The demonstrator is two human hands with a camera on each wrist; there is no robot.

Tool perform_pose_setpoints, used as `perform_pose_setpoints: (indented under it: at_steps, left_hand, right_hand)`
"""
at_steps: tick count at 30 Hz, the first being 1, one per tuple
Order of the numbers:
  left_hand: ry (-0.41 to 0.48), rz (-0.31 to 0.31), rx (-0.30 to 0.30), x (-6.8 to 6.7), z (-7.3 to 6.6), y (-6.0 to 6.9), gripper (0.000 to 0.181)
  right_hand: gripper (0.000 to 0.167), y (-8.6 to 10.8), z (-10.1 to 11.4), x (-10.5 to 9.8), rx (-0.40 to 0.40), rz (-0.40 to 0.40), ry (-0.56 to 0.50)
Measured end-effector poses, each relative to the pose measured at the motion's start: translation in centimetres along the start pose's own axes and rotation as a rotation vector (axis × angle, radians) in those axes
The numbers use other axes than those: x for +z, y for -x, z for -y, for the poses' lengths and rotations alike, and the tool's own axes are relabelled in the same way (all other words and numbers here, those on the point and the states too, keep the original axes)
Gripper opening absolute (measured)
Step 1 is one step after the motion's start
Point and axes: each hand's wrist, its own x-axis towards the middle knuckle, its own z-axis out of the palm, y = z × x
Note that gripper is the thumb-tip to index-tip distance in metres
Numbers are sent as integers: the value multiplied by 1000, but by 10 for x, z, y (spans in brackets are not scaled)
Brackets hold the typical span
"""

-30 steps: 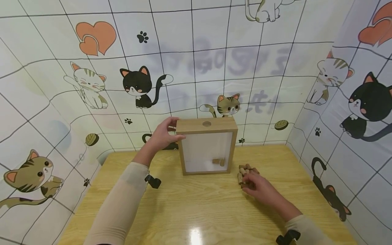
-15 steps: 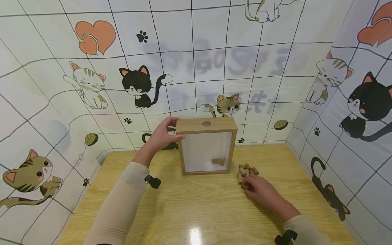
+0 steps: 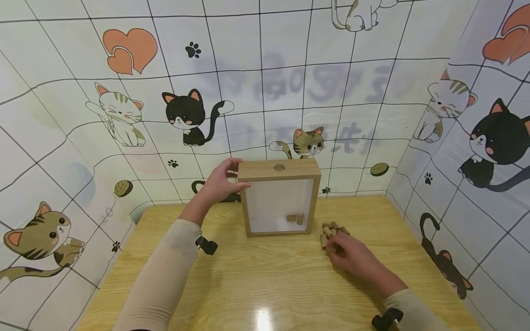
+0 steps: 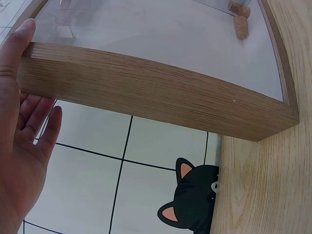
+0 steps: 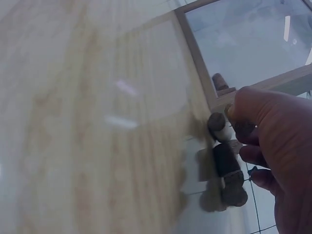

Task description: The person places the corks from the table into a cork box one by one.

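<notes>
A pile of corks point(image 3: 330, 230) lies on the surface point(image 3: 269, 271), right of an upright, clear-fronted box point(image 3: 277, 197) with two more corks point(image 3: 300, 219) inside. The left hand point(image 3: 221, 183) grips the box's upper left corner; whether the right hand point(image 3: 354, 256), at the pile, pinches anything is unclear.

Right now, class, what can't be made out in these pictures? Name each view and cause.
- Number in the pile of corks: head view, the right hand covers part.
- Outer back of the box: head view, it faces away from the camera.
- Part of the left hand: left wrist view, cut off by the picture's left edge.
- Fine grain of the tabletop: right wrist view, blurred.
</notes>
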Motion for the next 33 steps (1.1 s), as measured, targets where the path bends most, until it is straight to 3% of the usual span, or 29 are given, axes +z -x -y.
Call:
perform_pose_setpoints:
  at_steps: [6, 18, 23, 33]
  left_hand:
    - [-10, -4, 7, -1, -1, 0, 85]
    - [-5, -4, -10, -1, 1, 3, 86]
    - [4, 5, -34, -1, 2, 7, 85]
    - [-15, 8, -9, -1, -2, 1, 85]
  right_hand:
    - [36, -8, 4, -6, -118, -122, -28]
    - [42, -36, 23, -37, -187, -184, -196]
    - [36, -53, 39, -57, -234, -224, -218]
    - [32, -94, 79, -107, -279, -297, -291]
